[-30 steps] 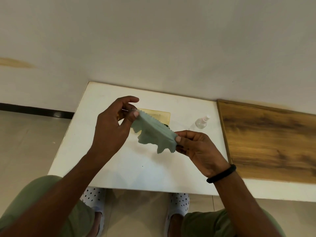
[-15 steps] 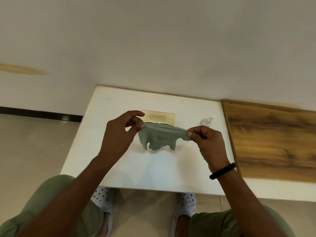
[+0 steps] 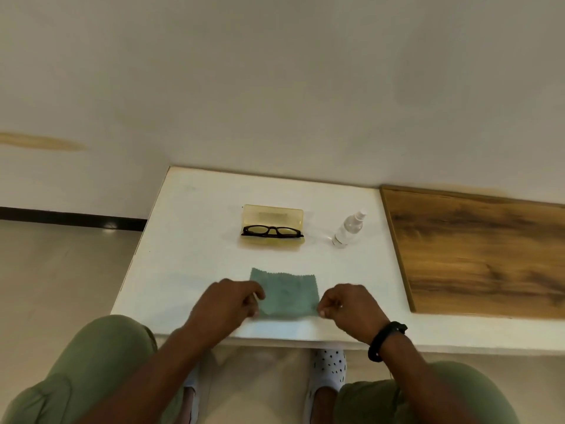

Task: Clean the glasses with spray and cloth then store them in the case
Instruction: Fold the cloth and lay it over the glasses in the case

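Dark-framed glasses [image 3: 271, 231] with clear lenses lie folded in the open translucent yellow plastic case [image 3: 273, 214], straight beyond the far edge of the flat, square green cloth [image 3: 287, 293]. Their long axis runs left to right, parallel to that edge, with the lenses facing the person. Seen from the head camera, the cloth is soft and matte, with a zigzag-cut rim, and is spread on the smooth white table [image 3: 189, 240] close to its near side. The left hand [image 3: 226, 301] is curled over the cloth's left edge and seems to pinch it. The right hand [image 3: 348, 304] has its thumb and fingertip meeting at the cloth's near right corner, though motion blur leaves both holds a little uncertain. A small clear plastic spray bottle [image 3: 348, 229] with a white nozzle stands beyond the cloth and off its right corner, so the right hand looks nearer to it. The glasses sit about midway between the hands, slightly towards the left one. A brown wood-grain panel [image 3: 474, 249] lies well right of the cloth.
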`<state>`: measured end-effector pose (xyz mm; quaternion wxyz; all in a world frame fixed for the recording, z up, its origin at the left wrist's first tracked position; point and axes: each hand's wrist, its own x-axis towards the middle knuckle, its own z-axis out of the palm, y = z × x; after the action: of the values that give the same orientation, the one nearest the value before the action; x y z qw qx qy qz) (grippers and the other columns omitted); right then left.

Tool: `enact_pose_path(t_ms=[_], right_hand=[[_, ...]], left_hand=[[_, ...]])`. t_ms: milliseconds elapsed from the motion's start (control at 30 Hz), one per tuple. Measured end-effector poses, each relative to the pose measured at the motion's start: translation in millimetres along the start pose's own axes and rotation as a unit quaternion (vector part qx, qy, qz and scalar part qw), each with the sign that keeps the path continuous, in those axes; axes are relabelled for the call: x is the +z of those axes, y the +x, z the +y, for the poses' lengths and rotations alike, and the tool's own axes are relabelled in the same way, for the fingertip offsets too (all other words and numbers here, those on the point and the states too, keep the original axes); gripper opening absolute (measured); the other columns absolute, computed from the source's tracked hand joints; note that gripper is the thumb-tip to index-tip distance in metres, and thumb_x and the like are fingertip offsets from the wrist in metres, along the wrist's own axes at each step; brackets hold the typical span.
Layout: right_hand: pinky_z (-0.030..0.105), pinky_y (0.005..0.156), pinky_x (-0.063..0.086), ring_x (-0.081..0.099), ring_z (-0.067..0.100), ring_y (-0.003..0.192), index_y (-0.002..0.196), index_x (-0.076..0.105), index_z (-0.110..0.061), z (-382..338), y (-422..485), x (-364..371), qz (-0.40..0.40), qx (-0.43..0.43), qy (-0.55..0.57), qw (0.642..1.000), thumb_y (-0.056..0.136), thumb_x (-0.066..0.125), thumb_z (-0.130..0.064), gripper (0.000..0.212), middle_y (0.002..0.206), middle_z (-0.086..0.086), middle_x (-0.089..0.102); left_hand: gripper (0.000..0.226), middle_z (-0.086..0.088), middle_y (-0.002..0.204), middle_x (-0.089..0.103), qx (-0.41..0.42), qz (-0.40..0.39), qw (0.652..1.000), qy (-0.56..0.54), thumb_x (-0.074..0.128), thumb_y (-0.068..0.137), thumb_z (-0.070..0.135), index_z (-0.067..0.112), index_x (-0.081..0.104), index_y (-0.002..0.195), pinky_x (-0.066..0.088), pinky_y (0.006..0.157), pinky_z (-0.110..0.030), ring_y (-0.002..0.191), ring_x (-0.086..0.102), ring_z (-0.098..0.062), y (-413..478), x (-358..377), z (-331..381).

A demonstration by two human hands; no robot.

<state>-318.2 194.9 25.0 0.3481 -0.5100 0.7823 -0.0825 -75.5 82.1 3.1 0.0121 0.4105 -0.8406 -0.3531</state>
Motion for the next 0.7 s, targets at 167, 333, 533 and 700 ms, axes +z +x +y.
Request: enact_pose_path(t_ms=[167,333,533,700], right_hand=[[0.021,0.08,0.053,0.068,0.007,0.083,0.083,0.077,-0.024,6.4,2.5,18.8,-0.052,0.036,-0.026,0.998,0.082,0.069,-0.013,0.013,0.083,-0.011,0.074],[0.029,0.08,0.057,0.069,0.012,0.082,0.078,0.075,-0.026,9.2,5.3,19.0,-0.045,0.041,-0.033,0.998,0.082,0.066,-0.012,0.017,0.084,-0.009,0.073],[0.031,0.071,0.057,0.067,0.015,0.074,0.074,0.069,-0.025,12.4,14.2,17.6,-0.005,0.045,-0.032,0.998,0.083,0.064,-0.016,0.014,0.081,-0.005,0.072],[0.021,0.062,0.05,0.064,0.009,0.072,0.068,0.065,-0.029,14.3,28.0,12.4,0.034,0.039,0.002,0.999,0.084,0.067,-0.015,0.021,0.076,-0.01,0.069]], left_hand=[[0.025,0.014,0.089,0.074,-0.022,-0.05,0.998,0.028,0.063,0.084,0.019,0.03,0.069,0.106,0.049,0.081,-0.022,0.086,0.066,-0.003,-5.0,26.8,-3.3],[0.023,0.012,0.09,0.073,-0.049,-0.051,0.997,0.009,0.067,0.085,0.02,0.03,0.07,0.106,0.052,0.081,-0.024,0.086,0.066,-0.005,-5.4,31.6,-6.4],[0.019,0.014,0.093,0.07,-0.052,-0.013,0.999,-0.006,0.069,0.088,0.025,0.03,0.07,0.106,0.045,0.074,-0.018,0.083,0.061,-0.004,0.3,27.3,-10.1],[0.019,0.011,0.09,0.069,-0.063,0.027,0.996,-0.051,0.072,0.085,0.023,0.03,0.07,0.103,0.046,0.075,-0.022,0.082,0.063,-0.006,17.2,20.1,-10.0]])
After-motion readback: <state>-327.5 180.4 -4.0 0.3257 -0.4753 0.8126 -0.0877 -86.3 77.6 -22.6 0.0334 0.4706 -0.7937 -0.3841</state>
